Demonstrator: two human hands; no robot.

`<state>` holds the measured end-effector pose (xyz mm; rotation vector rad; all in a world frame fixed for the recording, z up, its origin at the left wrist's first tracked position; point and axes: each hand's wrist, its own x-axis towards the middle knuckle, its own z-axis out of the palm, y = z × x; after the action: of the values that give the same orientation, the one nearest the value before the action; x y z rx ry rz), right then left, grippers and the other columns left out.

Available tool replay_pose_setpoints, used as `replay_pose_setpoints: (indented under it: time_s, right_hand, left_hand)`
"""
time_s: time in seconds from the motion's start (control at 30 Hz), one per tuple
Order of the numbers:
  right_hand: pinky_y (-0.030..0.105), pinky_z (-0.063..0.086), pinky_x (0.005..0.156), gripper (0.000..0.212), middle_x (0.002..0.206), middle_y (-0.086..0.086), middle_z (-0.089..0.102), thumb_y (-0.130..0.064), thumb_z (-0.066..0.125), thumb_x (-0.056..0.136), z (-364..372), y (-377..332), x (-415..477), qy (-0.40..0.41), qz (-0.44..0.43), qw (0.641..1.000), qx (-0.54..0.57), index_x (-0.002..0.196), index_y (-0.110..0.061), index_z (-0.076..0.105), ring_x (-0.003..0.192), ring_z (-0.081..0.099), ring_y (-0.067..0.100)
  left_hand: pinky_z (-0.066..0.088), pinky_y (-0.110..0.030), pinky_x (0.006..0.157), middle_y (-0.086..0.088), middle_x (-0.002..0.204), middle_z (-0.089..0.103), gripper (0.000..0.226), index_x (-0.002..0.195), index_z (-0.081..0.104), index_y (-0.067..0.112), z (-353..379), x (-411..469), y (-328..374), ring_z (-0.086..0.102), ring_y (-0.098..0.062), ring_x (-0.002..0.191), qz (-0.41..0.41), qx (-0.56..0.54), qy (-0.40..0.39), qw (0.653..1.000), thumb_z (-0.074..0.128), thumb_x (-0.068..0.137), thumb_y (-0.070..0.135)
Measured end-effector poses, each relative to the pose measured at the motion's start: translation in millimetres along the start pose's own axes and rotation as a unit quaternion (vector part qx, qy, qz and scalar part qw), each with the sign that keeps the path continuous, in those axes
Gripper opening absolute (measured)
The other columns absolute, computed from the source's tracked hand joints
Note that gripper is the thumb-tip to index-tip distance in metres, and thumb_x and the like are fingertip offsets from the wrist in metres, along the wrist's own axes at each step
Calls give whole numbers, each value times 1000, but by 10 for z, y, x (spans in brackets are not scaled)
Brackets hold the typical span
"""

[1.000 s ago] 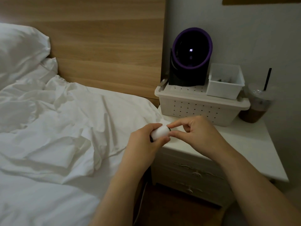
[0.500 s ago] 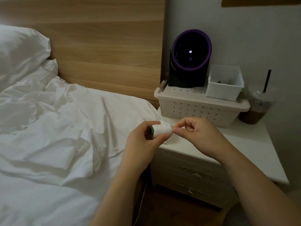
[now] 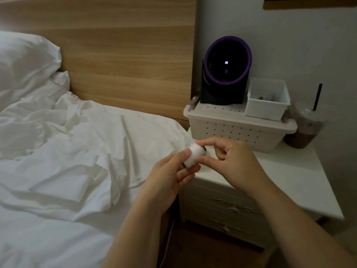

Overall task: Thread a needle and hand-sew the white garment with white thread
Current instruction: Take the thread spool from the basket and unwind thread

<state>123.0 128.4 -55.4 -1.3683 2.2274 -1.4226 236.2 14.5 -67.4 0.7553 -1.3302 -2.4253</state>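
White thread on a dark-rimmed spool (image 3: pixel 194 155) is gripped by our left hand (image 3: pixel 168 182); our right hand (image 3: pixel 229 161) pinches its far end, fingers curled. We should roll it slowly, feeling for the loose tail. The crumpled white cloth garment (image 3: pixel 77 147) lies on the bed (image 3: pixel 48 238).

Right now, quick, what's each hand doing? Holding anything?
Left hand: closed, holding the spool of white thread.
Right hand: closed, thumb and forefinger pinching the same spool's end; any loose thread cannot be told.
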Motion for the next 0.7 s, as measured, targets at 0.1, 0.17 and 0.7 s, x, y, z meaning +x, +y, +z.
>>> replay_pose_setpoints:
  time_s: [0.1, 0.17, 0.7]
  right_hand:
    - [13, 28, 48, 17, 45, -12, 36, -26, 71, 82, -4, 30, 16, 21, -7, 999, 29, 87, -42, 66, 46, 32, 6]
    - [13, 30, 49, 18, 43, -12, 39, -23, 71, 82, -8, 43, 26, 25, -12, 999, 34, 80, -40, 67, 46, 34, 6]
    - [4, 37, 54, 12, 64, -14, 55, -29, 55, 93, -87, 28, 27, 23, 53, 997, 41, 81, -31, 58, 57, 52, -11]
  left_hand:
    - [56, -18, 62, -8, 92, 74, 43, 116, 60, 7, -14, 10, -16, 71, -11, 73, 3, 19, 18, 1000, 65, 80, 30]
    - [56, -18, 61, -8, 91, 73, 51, 115, 60, 6, -8, 13, -34, 70, -11, 70, 3, 33, 29, 999, 66, 73, 35]
    - [56, -18, 56, -13, 98, 74, 53, 120, 55, 8, 23, 40, -62, 72, -13, 72, -44, -122, 19, 991, 67, 72, 27]
